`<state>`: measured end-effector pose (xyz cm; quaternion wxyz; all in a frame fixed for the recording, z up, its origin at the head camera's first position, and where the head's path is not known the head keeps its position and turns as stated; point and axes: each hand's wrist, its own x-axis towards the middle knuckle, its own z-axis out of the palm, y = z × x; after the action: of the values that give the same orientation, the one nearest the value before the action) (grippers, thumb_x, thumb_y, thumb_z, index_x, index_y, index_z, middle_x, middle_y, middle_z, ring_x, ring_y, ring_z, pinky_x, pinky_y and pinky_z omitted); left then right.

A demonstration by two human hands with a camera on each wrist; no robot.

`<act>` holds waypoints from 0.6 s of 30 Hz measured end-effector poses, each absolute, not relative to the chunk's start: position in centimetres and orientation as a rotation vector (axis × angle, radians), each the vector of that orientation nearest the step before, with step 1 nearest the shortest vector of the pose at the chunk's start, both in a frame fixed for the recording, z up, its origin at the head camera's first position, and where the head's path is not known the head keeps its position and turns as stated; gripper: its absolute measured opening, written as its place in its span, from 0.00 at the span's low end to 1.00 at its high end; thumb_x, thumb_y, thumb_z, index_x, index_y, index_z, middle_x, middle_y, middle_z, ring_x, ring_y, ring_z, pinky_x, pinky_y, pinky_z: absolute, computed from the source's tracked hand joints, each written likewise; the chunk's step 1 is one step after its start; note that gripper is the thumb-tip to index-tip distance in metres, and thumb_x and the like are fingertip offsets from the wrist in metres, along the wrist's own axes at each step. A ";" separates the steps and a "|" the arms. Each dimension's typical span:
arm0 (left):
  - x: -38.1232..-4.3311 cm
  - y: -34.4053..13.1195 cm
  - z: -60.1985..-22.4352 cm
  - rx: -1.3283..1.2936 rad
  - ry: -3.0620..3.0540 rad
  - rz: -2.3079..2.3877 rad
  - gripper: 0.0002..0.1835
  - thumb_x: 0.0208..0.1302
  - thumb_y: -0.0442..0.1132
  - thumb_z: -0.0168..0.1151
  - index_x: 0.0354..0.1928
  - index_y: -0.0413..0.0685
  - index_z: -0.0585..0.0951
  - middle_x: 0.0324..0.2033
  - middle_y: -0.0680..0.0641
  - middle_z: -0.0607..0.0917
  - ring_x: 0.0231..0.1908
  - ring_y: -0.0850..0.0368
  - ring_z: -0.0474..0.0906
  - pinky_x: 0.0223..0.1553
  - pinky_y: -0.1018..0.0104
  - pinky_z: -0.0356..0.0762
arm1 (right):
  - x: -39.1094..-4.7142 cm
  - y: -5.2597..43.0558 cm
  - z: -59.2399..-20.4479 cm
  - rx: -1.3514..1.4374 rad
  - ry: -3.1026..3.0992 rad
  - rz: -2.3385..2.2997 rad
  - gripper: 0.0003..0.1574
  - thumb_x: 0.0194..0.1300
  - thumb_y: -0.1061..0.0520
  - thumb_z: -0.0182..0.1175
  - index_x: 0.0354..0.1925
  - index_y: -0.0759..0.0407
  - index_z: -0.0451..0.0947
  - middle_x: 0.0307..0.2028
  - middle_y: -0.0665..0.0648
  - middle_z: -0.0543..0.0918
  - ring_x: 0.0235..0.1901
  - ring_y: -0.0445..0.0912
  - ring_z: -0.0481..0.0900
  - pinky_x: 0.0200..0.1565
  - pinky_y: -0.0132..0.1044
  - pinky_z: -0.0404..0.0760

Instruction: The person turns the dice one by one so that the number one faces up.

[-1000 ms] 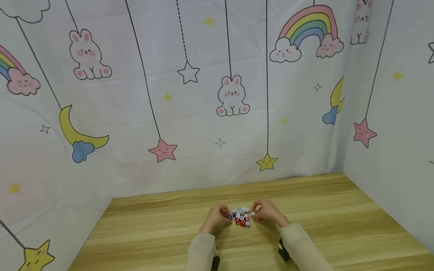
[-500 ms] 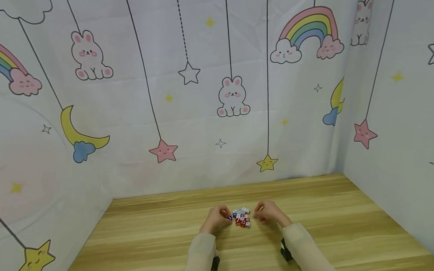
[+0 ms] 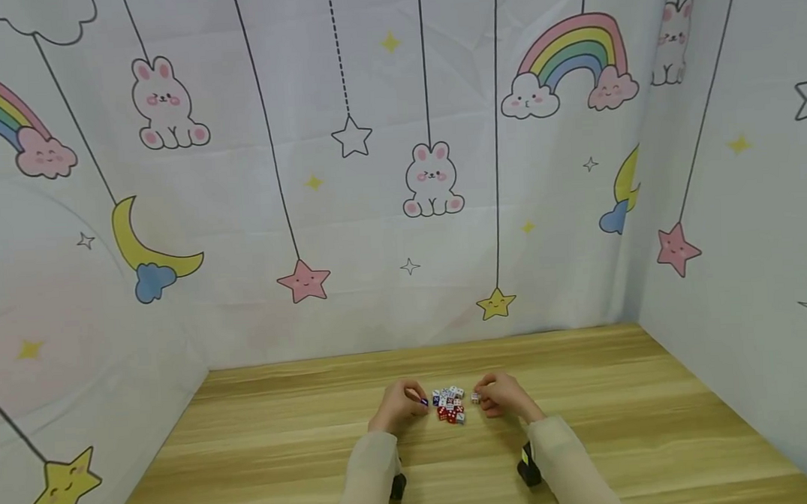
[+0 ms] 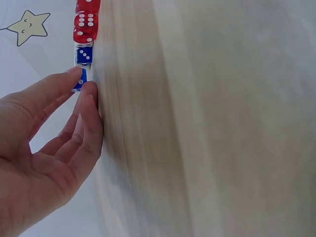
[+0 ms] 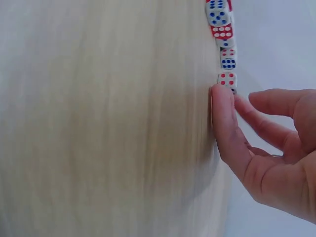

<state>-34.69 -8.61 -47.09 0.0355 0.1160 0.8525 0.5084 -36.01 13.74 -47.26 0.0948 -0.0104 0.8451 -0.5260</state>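
Observation:
In the head view my left hand (image 3: 397,404) stands at the left of a small cluster of dice (image 3: 448,406). Its thumb and a finger pinch a blue die (image 4: 81,79), just short of another blue die (image 4: 84,55) in the left wrist view. On the opposite side, my right hand (image 3: 503,395) has its fingertips at a white die with red pips (image 5: 227,79). One fingertip touches or nearly touches that die, while another digit stands apart from it. Red dice (image 4: 86,27) show beyond the left hand; white dice (image 5: 218,16) lie beyond the right.
The dice lie on a wood-grain table (image 3: 283,445). White cloth walls (image 3: 378,298) printed with rabbits, stars and rainbows enclose its back and sides. Each wrist carries a small black device, such as the right one (image 3: 529,466).
The right hand has drawn slightly right, and the white die at its fingertips shows more fully. My left hand has shifted a little left with the blue die.

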 end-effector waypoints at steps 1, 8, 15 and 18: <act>-34.7 -8.6 -47.1 0.345 2.602 1.581 0.08 0.45 0.25 0.64 0.31 0.31 0.78 0.25 0.35 0.81 0.19 0.58 0.70 0.17 0.70 0.69 | -36.0 13.8 -47.3 -0.017 2.493 -1.575 0.12 0.62 0.62 0.50 0.40 0.70 0.74 0.20 0.55 0.73 0.18 0.42 0.72 0.21 0.34 0.78; -34.8 -8.7 -47.6 0.273 2.530 1.658 0.08 0.48 0.27 0.62 0.33 0.31 0.77 0.22 0.38 0.82 0.12 0.63 0.67 0.12 0.70 0.70 | -35.9 13.9 -47.4 -0.004 2.370 -1.651 0.13 0.62 0.62 0.50 0.41 0.71 0.72 0.23 0.58 0.74 0.18 0.43 0.75 0.22 0.35 0.78; -34.9 -8.7 -47.9 0.251 2.554 1.649 0.08 0.48 0.28 0.64 0.32 0.34 0.79 0.22 0.42 0.82 0.14 0.62 0.71 0.13 0.69 0.74 | -35.8 14.0 -47.5 -0.035 2.341 -1.656 0.15 0.59 0.62 0.53 0.44 0.69 0.72 0.23 0.56 0.75 0.17 0.41 0.74 0.20 0.33 0.77; -35.0 -8.7 -48.0 0.255 2.576 1.629 0.07 0.48 0.28 0.64 0.32 0.35 0.79 0.22 0.42 0.82 0.15 0.62 0.72 0.13 0.70 0.73 | -35.7 13.9 -47.5 -0.047 2.377 -1.648 0.14 0.56 0.63 0.56 0.42 0.68 0.72 0.21 0.55 0.76 0.16 0.41 0.74 0.19 0.32 0.76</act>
<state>-34.96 -8.71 -47.98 0.0416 0.0833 0.8415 0.5322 -35.68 13.87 -47.52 0.1241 -0.0162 0.8154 -0.5652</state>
